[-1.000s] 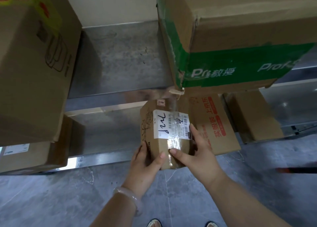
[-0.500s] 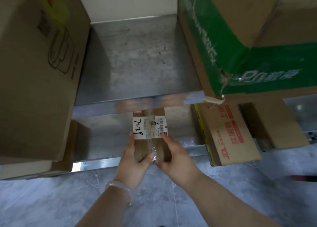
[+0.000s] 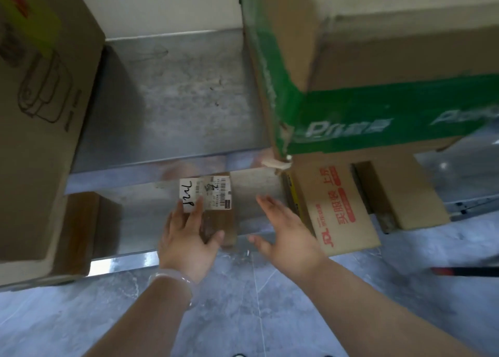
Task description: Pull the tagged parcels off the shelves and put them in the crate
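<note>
Green-banded box (image 3: 351, 119) on upper shelf (image 3: 167, 100), right. Red-printed box (image 3: 340, 208) on lower shelf (image 3: 140, 221) below. Small labelled parcel (image 3: 218, 216) sits on lower shelf, left of it. Left hand (image 3: 186, 240) rests on parcel, fingers (image 3: 197, 208) straight. Right hand (image 3: 286, 232) spread, holding nothing, just beside.

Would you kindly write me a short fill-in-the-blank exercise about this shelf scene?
The left hand rests on the small parcel, over its ____ label.
The bracelet is on the ____ wrist.
The big box on the upper shelf has a ____ band.
The carton beside the right hand carries ____ print.
Missing: white; left; green; red.
</note>
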`<move>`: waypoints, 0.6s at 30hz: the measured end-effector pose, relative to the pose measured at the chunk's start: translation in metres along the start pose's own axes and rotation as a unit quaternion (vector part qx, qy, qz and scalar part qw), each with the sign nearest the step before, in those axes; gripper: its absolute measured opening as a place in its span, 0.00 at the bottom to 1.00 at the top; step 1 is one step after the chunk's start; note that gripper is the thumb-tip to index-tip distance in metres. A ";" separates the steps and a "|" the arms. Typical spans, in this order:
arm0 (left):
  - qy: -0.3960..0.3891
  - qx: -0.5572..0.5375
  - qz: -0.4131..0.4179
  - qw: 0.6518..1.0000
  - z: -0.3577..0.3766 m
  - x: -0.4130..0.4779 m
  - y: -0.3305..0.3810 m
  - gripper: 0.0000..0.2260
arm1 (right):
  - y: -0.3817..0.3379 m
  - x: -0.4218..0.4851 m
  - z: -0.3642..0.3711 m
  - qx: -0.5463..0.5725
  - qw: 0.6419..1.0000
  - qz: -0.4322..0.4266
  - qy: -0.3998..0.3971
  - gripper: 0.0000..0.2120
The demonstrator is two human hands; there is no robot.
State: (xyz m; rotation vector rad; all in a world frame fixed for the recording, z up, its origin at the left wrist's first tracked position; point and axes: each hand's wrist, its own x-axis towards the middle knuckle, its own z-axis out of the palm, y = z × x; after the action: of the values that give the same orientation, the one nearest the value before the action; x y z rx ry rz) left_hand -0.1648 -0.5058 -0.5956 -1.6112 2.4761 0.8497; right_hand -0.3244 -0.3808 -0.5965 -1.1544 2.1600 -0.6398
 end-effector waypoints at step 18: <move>-0.118 -0.120 0.041 0.985 0.127 -0.032 0.179 0.33 | 0.184 -0.044 -0.088 0.128 0.972 0.190 0.051 0.39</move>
State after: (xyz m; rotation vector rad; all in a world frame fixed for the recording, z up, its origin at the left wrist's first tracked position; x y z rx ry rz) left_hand -0.3341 -0.3652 -0.6184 -1.3804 2.3622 1.3112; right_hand -0.4700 -0.2388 -0.6425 -0.5623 2.2213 -0.7846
